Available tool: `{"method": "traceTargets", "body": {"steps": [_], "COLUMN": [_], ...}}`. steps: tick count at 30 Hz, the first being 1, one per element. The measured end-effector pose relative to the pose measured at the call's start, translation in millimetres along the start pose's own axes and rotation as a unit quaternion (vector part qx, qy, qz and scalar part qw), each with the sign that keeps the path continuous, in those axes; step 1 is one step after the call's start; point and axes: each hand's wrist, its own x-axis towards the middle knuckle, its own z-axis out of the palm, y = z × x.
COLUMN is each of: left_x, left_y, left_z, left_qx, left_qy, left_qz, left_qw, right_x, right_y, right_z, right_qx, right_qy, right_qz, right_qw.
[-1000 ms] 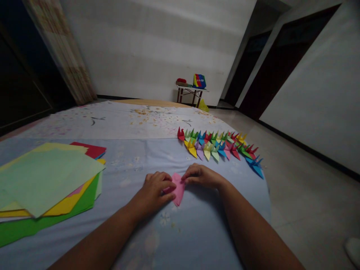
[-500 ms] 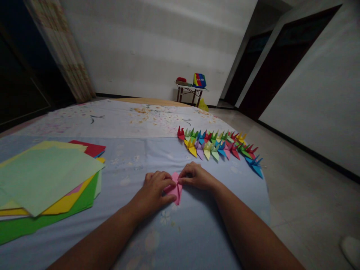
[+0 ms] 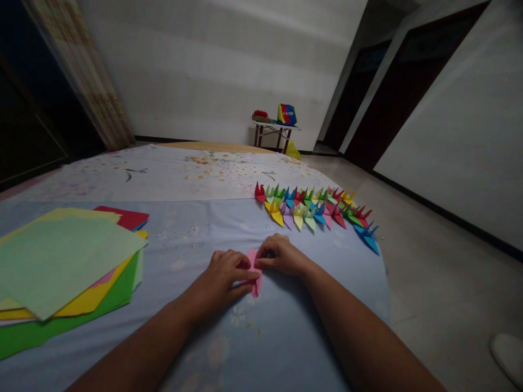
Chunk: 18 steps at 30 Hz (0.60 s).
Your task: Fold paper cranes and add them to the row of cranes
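Note:
A small piece of folded pink paper (image 3: 255, 287) lies on the blue cloth between my two hands. My left hand (image 3: 229, 275) holds it down from the left, with the index finger stretched across the paper and the thumb at its lower edge. From the right, my right hand (image 3: 281, 255) pinches the paper near its upper middle with thumb and fingertips. The fingers hide part of the folds.
Left of my hands lies a stack of coloured paper sheets (image 3: 73, 256). Folded paper cranes (image 3: 310, 209) in several colours stand in rows at the right, near the edge of the tablecloth (image 3: 196, 337). A small table (image 3: 278, 127) with a colourful box stands by the far wall.
My left index finger has moved right, across the pink paper, covering more of it. My right fingertips have shifted slightly on the paper. The whole view has turned a little.

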Motion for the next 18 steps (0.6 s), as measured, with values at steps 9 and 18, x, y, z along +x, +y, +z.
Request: {"method": "traceTargets", "body": {"steps": [9, 18], "left_x": [1, 0], "left_y": [10, 11], "left_z": [-7.5, -4.1], "left_qx": [0.063, 0.078], "left_qy": [-0.023, -0.011], "left_qz": [0.016, 0.035], "left_qw": [0.998, 0.996], "right_x": [0, -1], "right_y": [-1, -4], "right_z": [0, -1], "right_qx": [0.0, -0.003], "right_qy": [0.005, 0.002], "right_qz": [0.012, 0.022], "right_qw": [1.0, 1.0]}}
